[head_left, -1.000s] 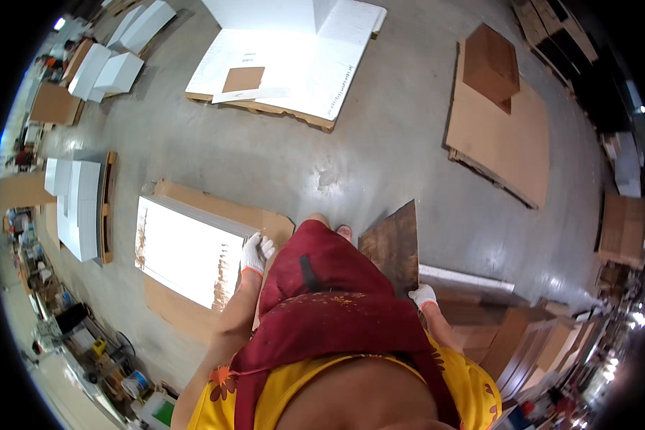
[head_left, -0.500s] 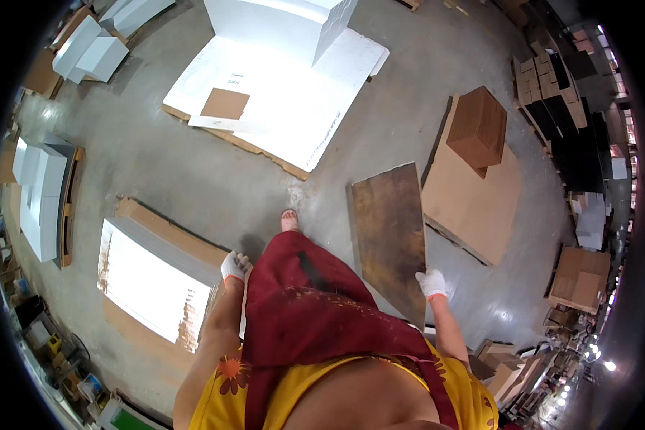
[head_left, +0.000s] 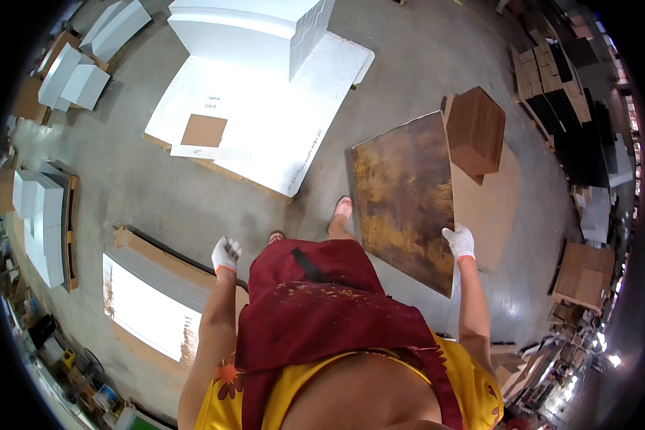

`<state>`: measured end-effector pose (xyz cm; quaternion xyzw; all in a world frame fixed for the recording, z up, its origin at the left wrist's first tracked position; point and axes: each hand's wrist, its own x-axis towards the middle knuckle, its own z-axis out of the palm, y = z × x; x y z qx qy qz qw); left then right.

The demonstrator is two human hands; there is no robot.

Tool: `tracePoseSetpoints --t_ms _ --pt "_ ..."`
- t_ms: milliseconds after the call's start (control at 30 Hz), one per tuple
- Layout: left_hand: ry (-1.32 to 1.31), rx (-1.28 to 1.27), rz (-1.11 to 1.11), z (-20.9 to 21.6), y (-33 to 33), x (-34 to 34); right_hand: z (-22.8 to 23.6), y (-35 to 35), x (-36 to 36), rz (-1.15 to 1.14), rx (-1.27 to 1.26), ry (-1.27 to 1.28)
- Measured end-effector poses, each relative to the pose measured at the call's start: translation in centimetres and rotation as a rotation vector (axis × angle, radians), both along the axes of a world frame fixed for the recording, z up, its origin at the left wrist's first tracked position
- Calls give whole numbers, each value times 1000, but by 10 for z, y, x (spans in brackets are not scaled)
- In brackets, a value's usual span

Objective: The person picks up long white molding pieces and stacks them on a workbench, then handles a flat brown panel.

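A large brown board [head_left: 401, 208] with yellowish stains and worn patches hangs tilted at my right side. My right hand [head_left: 460, 242], in a white glove with an orange cuff, is closed on the board's right edge, thumb over the near face; the other fingers are partly hidden. My left hand [head_left: 226, 254], gloved the same way, hangs in the air holding nothing, with its fingers loosely bent and apart. Beside and below it lies a stack of white-topped sheets [head_left: 150, 304] with brown stains along its ends. A dark red apron [head_left: 315, 315] covers my front.
Ahead, a wide white sheet on a pallet [head_left: 265, 147] bears a tall white block [head_left: 236, 43] and a small brown cardboard piece [head_left: 204, 130]. Right of the board, a brown stack [head_left: 476, 132] stands on a tan sheet [head_left: 491, 215]. Palletted white pieces [head_left: 39, 229] stand far left.
The board has swung forward and shows more of its stained face, with my right hand still on its edge. My left hand has shifted slightly left. My right foot now shows ahead.
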<state>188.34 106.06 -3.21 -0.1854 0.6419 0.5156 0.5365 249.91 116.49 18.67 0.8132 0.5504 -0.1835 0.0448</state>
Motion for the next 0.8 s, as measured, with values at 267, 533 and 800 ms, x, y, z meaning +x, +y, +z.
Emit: tracePoseSetpoints --t_ms 267,533,800 --pt "41 -301 241 14 9 102 -17 120 53 315 -82 -2" --pt "77 29 -67 52 119 195 -3 269 61 752 112 -58" --pt "-37 -195 252 -27 164 196 50 394 16 1182 300 -27"
